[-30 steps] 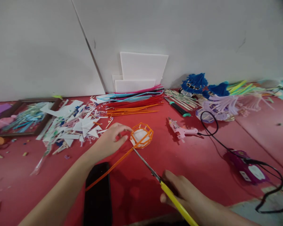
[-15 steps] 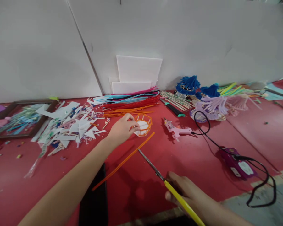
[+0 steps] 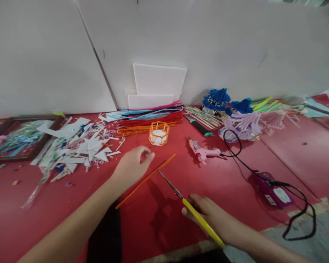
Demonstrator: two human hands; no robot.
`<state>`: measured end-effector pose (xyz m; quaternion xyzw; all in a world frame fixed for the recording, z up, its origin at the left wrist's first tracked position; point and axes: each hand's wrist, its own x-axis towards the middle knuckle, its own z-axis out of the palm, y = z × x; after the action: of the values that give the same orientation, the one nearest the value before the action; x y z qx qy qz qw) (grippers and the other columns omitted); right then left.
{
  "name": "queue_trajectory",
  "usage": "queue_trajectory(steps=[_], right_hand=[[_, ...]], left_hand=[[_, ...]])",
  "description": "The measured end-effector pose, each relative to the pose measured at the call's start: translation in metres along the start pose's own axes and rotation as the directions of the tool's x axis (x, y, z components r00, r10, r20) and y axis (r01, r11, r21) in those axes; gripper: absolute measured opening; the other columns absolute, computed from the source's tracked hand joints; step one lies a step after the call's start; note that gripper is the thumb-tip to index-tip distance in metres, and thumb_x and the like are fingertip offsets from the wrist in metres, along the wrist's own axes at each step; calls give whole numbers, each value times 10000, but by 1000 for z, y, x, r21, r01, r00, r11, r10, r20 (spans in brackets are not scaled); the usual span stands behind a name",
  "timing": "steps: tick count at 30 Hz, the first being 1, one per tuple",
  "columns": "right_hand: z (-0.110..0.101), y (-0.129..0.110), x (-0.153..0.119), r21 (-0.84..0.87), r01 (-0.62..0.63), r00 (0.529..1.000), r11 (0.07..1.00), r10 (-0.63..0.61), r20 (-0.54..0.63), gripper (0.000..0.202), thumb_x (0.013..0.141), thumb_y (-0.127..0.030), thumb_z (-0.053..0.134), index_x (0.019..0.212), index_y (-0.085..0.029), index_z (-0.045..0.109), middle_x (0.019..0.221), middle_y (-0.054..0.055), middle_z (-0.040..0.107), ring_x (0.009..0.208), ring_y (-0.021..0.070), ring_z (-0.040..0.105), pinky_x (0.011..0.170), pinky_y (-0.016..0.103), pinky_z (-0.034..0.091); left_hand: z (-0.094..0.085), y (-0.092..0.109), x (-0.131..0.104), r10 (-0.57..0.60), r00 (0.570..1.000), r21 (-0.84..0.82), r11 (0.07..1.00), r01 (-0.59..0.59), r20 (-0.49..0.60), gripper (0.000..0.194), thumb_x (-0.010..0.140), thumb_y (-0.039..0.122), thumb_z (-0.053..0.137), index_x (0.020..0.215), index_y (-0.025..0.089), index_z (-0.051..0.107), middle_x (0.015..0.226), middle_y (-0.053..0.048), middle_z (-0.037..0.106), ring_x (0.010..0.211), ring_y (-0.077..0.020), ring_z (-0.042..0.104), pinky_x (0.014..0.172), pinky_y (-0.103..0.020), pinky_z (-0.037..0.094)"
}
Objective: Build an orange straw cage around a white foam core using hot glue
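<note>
My left hand (image 3: 138, 162) is over the red tabletop with its fingers loosely curled. A gap shows between thumb and forefinger, and I see nothing in it. In my right hand (image 3: 207, 213) is a pair of scissors (image 3: 199, 215) with yellow handles. Their blades look together, and the tip meets an orange pipe cleaner (image 3: 164, 163) lying slantwise between my hands. Beyond my left hand stands a small eight-sided frame (image 3: 159, 134) of orange edging and short posts on a white base; no hand touches it.
Bundled pipe cleaners (image 3: 153, 117) lie behind the frame, below white boards (image 3: 159, 82). A pink glue gun (image 3: 204, 149) is cabled to a purple power strip (image 3: 272, 190). White scraps (image 3: 90, 146) heap at left, a utility knife (image 3: 200, 128) and blue pieces (image 3: 216, 99) at right.
My left hand has let go of the eight-sided frame and drawn back toward me. That frame now stands upright, farther back. The scissors have hardly moved against the orange pipe cleaner.
</note>
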<state>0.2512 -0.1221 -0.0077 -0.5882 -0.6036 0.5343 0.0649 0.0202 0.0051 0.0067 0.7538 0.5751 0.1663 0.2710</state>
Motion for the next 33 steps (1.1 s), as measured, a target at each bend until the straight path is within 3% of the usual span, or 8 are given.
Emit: queue_trajectory(steps=[3, 6, 10, 16, 26, 33], right_hand=[[-2, -4, 1, -3, 45, 998, 999, -45, 32, 526, 863, -695, 443, 719, -190, 426, 672, -29, 437, 587, 96, 362, 534, 242, 300], [-3, -12, 2, 44, 44, 996, 998, -48, 79, 533, 854, -709, 448, 725, -191, 440, 659, -26, 453, 571, 90, 384, 507, 224, 311], [-1, -19, 2, 120, -17, 990, 993, 0, 140, 555, 806, -746, 490, 742, -197, 442, 622, -26, 476, 515, 81, 416, 446, 209, 295], [6, -15, 3, 206, -148, 968, 967, 98, 232, 577, 821, -788, 379, 799, -212, 411, 506, -81, 404, 412, 69, 406, 386, 184, 314], [-5, -34, 8, 94, -88, 960, 992, 59, 274, 596, 842, -767, 359, 655, -203, 402, 482, -48, 411, 417, 65, 376, 397, 202, 226], [-8, -30, 17, 40, -45, 956, 998, 31, 293, 547, 872, -697, 414, 662, -192, 406, 549, -56, 364, 487, 63, 299, 448, 216, 222]], left_hand=[[13, -7, -36, -74, 992, -19, 997, 77, 103, 225, 854, 408, 548, 907, 203, 622, 854, -47, 713, 745, -214, 662, 662, -306, 456], [24, -11, -50, -122, 988, -22, 992, 124, 98, 144, 857, 325, 505, 833, 209, 588, 829, -48, 707, 773, -220, 666, 687, -310, 449], [28, -13, -51, -150, 987, -41, 987, 153, 62, 148, 862, 286, 456, 792, 217, 568, 803, -39, 699, 764, -214, 668, 700, -305, 458], [27, -13, -53, -154, 986, -52, 986, 157, 66, 125, 833, 266, 490, 786, 216, 594, 769, -31, 705, 739, -214, 669, 692, -300, 457], [35, -16, -52, -220, 970, -26, 974, 224, 104, 97, 807, 213, 520, 738, 205, 587, 773, -43, 720, 767, -220, 685, 682, -292, 446], [34, -17, -49, -244, 965, -27, 969, 247, 94, 97, 786, 173, 522, 734, 190, 602, 747, -46, 708, 726, -207, 664, 663, -280, 421]])
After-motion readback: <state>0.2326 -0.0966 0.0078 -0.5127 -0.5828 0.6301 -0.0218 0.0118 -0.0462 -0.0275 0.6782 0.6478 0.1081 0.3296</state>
